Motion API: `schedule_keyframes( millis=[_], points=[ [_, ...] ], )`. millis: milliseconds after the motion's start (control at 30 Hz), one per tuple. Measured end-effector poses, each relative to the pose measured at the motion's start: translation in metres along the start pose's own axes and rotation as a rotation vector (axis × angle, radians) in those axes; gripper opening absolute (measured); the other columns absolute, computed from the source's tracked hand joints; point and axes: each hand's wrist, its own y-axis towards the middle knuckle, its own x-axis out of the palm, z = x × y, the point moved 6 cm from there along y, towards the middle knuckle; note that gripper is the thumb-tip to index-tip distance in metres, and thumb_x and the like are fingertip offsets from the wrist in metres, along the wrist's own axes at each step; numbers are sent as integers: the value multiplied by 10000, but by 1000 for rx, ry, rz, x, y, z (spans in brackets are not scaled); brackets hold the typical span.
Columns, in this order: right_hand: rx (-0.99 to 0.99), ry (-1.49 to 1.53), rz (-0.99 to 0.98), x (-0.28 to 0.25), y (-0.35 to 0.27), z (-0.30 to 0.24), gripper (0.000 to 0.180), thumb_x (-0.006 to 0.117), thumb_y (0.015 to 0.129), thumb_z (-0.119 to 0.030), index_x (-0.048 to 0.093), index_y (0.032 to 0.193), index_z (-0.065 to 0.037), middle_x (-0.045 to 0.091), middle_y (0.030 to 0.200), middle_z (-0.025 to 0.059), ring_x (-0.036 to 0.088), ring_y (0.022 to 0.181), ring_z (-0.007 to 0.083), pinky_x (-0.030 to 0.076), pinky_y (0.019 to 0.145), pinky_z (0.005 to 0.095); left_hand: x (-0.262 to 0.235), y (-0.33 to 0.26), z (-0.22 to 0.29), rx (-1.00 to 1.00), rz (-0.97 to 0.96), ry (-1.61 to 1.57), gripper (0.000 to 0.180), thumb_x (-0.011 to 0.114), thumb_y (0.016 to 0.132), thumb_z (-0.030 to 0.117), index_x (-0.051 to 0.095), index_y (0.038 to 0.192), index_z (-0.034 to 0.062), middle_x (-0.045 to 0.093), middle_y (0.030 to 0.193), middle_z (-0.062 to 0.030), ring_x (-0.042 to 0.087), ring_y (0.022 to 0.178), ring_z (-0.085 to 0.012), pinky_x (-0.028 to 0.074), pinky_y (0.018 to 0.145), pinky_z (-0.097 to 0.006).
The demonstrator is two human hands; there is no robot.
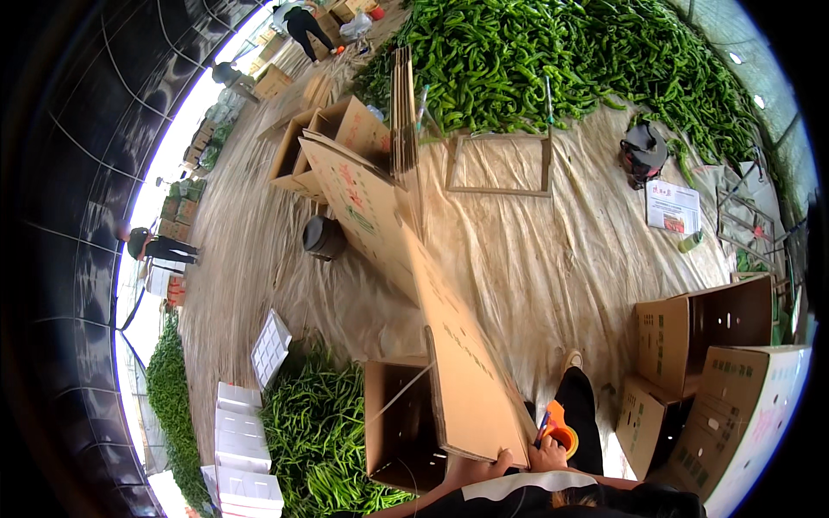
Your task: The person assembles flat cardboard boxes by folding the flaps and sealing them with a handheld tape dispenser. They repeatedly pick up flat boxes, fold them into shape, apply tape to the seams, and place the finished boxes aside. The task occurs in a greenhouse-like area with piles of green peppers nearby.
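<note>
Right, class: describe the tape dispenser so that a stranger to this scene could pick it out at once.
Start at the long flattened cardboard box running down the middle of the picture to the person's hands. At its near end, the right hand holds the tape dispenser. It is the only bright orange thing among brown cartons and green peppers.

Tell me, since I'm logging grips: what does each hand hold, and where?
Left hand: flattened brown cardboard box, near edge. Right hand: orange tape dispenser, at its handle.

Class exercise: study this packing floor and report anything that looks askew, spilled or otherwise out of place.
Green peppers lie heaped loose on the ground sheet rather than in boxes. A long flattened carton, held by the left hand, slants across an open box. The right hand grips an orange tape dispenser.
</note>
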Motion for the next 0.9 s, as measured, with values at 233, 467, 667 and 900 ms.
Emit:
schedule_keyframes(
  millis=[233, 467, 667, 900],
  points=[
    [80, -80, 186, 66, -50, 3, 121, 617, 745, -280, 660, 740, -167, 504, 831, 143, 604, 742, 302, 505, 507, 418, 3, -41, 14, -217, -179, -384, 381, 674, 836, 293, 576, 1077, 14, 645, 898, -117, 628, 872, -236, 486, 804, -326],
    [197, 76, -125, 41, -101, 19, 271, 621, 759, -387, 689, 926, -185, 512, 978, 201, 610, 853, 364, 520, 660, 467, 33, -22, 36, 129, -388, 115, 458, 542, 859, 482, 672, 888, 44, 657, 737, -174, 651, 686, -361, 520, 627, -430],
    [148, 94, -138, -79, -17, 26, 674, 541, 791, -566, 622, 1140, 6, 451, 1294, 291, 455, 1201, 409, 396, 971, 488, 36, 114, 61, 64, -142, 442, 554, 500, 866, 536, 653, 899, 5, 646, 741, -225, 650, 684, -396, 534, 652, -452],
    [37, 362, 312, -120, 118, 94, 572, 763, 665, -451, 656, 1074, -65, 530, 1175, 248, 506, 1139, 360, 441, 929, 420, 180, 169, -96, -299, -531, -555, 731, 341, 943, 611, 347, 1446, 80, 455, 1402, -155, 404, 1308, -267, 304, 1076, -364]
  ],
)
